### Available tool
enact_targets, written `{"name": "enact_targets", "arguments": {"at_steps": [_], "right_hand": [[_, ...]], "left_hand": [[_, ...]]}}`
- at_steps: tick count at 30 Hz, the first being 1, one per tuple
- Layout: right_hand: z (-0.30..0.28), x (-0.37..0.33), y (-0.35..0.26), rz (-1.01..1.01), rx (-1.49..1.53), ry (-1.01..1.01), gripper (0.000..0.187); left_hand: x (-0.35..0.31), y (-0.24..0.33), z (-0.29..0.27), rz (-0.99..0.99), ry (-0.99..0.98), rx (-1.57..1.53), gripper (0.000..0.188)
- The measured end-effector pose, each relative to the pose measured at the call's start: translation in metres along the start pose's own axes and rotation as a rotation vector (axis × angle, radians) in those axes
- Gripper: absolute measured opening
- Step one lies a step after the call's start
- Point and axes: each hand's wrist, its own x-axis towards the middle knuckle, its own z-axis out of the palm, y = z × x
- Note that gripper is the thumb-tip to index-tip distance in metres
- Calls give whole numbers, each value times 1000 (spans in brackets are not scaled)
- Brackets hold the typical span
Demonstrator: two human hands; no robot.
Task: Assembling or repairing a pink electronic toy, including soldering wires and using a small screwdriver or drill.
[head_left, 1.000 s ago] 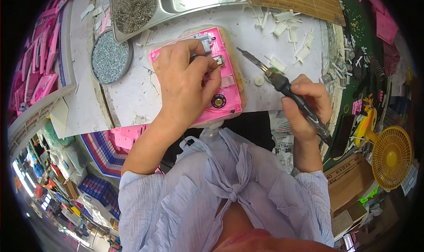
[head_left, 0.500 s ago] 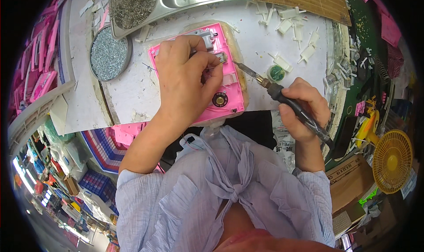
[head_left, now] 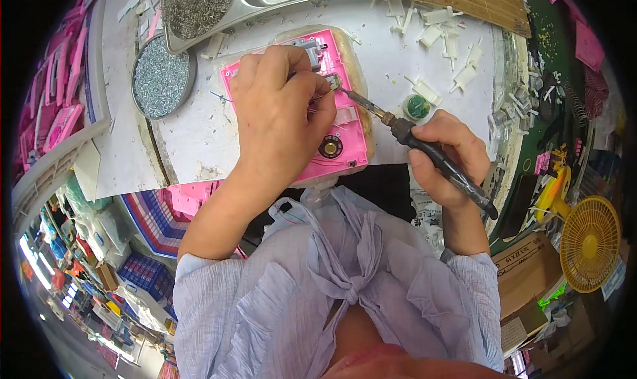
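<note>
A pink plastic housing [head_left: 345, 133] lies on the bench with a round black speaker [head_left: 330, 147] and small grey parts in it. My left hand [head_left: 275, 107] rests over its upper left, thumb and finger pinched on a thin wire beside a small metal part [head_left: 333, 81]; the fingers hide much of the inside. In my right hand [head_left: 458, 156] is a black-handled soldering iron [head_left: 434, 154], gripped like a pen. Its tip reaches over the housing's right edge to that metal part and appears to touch it.
A round tin of small screws [head_left: 160, 78] stands left, below a metal tray [head_left: 249, 10] with small metal pieces. Right of the housing are a small round pot with green contents [head_left: 417, 106] and several white plastic parts [head_left: 464, 79]. A yellow fan [head_left: 589, 245] is far right.
The soldering iron has moved left and slightly up, its tip going from the housing's right edge to the small metal part. My left hand has stayed nearly in place.
</note>
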Motion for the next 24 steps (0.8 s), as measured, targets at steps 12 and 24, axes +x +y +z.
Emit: {"name": "enact_targets", "arguments": {"at_steps": [12, 24], "right_hand": [[-2, 11, 3, -334, -273, -116, 38], [-10, 9, -1, -284, -147, -15, 31]], "left_hand": [[0, 2, -1, -15, -14, 28, 17], [1, 2, -1, -18, -6, 34, 16]]}}
